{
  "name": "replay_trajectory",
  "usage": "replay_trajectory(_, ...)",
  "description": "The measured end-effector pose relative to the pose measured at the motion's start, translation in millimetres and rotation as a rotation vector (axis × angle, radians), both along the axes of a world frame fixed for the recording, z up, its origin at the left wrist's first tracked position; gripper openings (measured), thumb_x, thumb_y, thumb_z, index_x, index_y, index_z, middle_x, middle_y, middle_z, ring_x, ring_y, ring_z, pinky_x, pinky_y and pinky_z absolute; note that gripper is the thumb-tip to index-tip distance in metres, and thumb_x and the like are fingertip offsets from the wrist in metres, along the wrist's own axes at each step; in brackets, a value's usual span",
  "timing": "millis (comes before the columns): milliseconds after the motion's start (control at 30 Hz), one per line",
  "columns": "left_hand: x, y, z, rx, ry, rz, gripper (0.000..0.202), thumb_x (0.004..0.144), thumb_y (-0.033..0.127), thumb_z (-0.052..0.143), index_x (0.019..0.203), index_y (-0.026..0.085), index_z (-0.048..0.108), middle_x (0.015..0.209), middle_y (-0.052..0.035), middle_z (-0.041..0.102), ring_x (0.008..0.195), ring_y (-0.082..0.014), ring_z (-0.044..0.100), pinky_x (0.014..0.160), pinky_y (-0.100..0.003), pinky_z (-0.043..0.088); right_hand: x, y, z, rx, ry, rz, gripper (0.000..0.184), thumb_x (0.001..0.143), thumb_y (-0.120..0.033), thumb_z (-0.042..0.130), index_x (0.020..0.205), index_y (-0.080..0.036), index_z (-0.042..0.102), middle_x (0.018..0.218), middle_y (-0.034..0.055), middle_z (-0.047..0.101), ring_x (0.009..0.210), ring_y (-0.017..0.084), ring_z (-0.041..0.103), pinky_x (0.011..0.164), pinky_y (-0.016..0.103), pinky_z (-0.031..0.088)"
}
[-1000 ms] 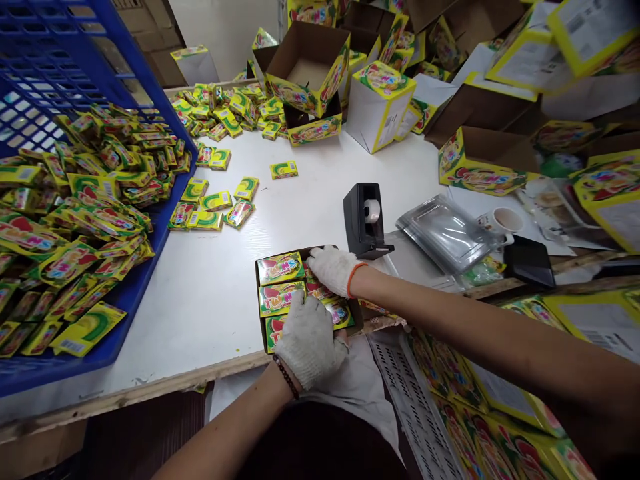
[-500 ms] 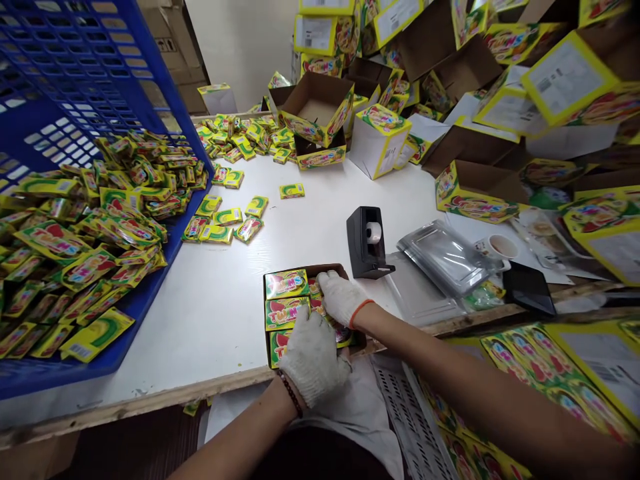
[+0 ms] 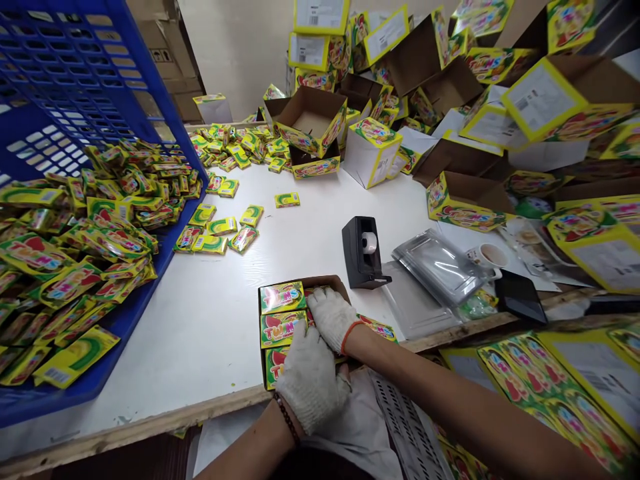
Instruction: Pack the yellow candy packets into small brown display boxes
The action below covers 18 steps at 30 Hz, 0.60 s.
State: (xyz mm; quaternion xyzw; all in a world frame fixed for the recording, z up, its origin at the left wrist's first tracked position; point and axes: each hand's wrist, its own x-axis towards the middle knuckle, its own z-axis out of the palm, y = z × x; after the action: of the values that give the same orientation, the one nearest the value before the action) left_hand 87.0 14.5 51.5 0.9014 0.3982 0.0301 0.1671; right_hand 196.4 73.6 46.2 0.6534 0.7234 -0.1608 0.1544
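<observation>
We logged the box, brown card inside, under the knit-gloved right hand and left hand. Its left column looked filled, three flat, glossy packs showing; the right side, mostly covered, we couldn't judge. Whether either hand was clamped or merely pressing, we couldn't tell. Leftward of the left hand, bench and perforated plastic crate held loose packs, unboxed.

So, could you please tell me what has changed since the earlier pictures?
The right hand has moved from the back rim of the cardboard display box toward the wearer, over the TWINS packs inside. The left hand stays at the near side; the tape dispenser and blue crate are unmoved.
</observation>
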Motion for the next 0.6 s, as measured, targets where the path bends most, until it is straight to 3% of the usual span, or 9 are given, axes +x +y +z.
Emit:
replay_trajectory(167, 1, 1, 2.7, 0.027, 0.016, -0.006, 0.052, 0.088, 0.041, 0.055, 0.128, 0.011, 0.066, 0.122, -0.0170, 0.069, 0.117, -0.0370, 0.059, 0.108, -0.060, 0.038, 1, 5, -1.5, -0.052, 0.016, 0.057, 0.050, 0.094, -0.012, 0.044, 0.143, -0.006, 0.048, 0.150, 0.0272, 0.044, 0.132, 0.034, 0.050, 0.103, 0.049, 0.045)
replay_trajectory(300, 2, 4, 10.5, 0.023, 0.101, -0.057, 0.045, 0.089, 0.041, 0.053, 0.114, 0.009, 0.072, 0.111, -0.0176, 0.071, 0.110, -0.0363, 0.060, 0.108, -0.060, 0.035, 19, 3, 27.4, -0.109, 0.290, 0.059, 0.045, 0.088, -0.011, 0.050, 0.133, -0.011, 0.058, 0.141, 0.0197, 0.056, 0.121, 0.027, 0.059, 0.101, 0.040, 0.047)
replay_trajectory(400, 0, 3, 17.7, 0.045, 0.079, -0.100, 0.032, 0.090, 0.039, 0.054, 0.096, 0.014, 0.074, 0.100, -0.0141, 0.072, 0.104, -0.0325, 0.061, 0.106, -0.057, 0.036, 55, -14, 50.5, 0.101, 0.505, -0.082, 0.041, 0.086, -0.006, 0.046, 0.123, -0.016, 0.062, 0.122, 0.0096, 0.067, 0.110, 0.019, 0.062, 0.098, 0.029, 0.046)
replay_trajectory(467, -4, 5, 23.1, 0.061, -0.008, -0.123, 0.023, 0.091, 0.033, 0.054, 0.087, 0.019, 0.071, 0.092, -0.0082, 0.070, 0.096, -0.0268, 0.061, 0.104, -0.054, 0.038, 81, -31, 54.5, 0.206, 0.442, -0.253, 0.034, 0.089, -0.007, 0.043, 0.115, -0.017, 0.063, 0.112, 0.0082, 0.069, 0.103, 0.018, 0.063, 0.093, 0.028, 0.045)
replay_trajectory(533, -11, 14, 29.4, 0.091, -0.116, -0.131, 0.019, 0.092, 0.027, 0.052, 0.083, 0.021, 0.068, 0.092, -0.0048, 0.069, 0.093, -0.0226, 0.060, 0.103, -0.049, 0.039, 101, -49, 47.6, 0.107, 0.282, -0.356, 0.028, 0.089, -0.012, 0.049, 0.112, -0.018, 0.064, 0.108, 0.0094, 0.070, 0.098, 0.020, 0.064, 0.085, 0.028, 0.045)
replay_trajectory(600, -19, 29, 36.1, 0.166, -0.174, -0.081, 0.018, 0.092, 0.023, 0.051, 0.088, 0.021, 0.068, 0.104, -0.0064, 0.069, 0.099, -0.0231, 0.060, 0.104, -0.047, 0.040, 111, -63, 34.5, -0.069, 0.133, -0.329, 0.033, 0.081, -0.019, 0.064, 0.114, -0.017, 0.064, 0.112, 0.0120, 0.068, 0.100, 0.024, 0.064, 0.081, 0.030, 0.043)
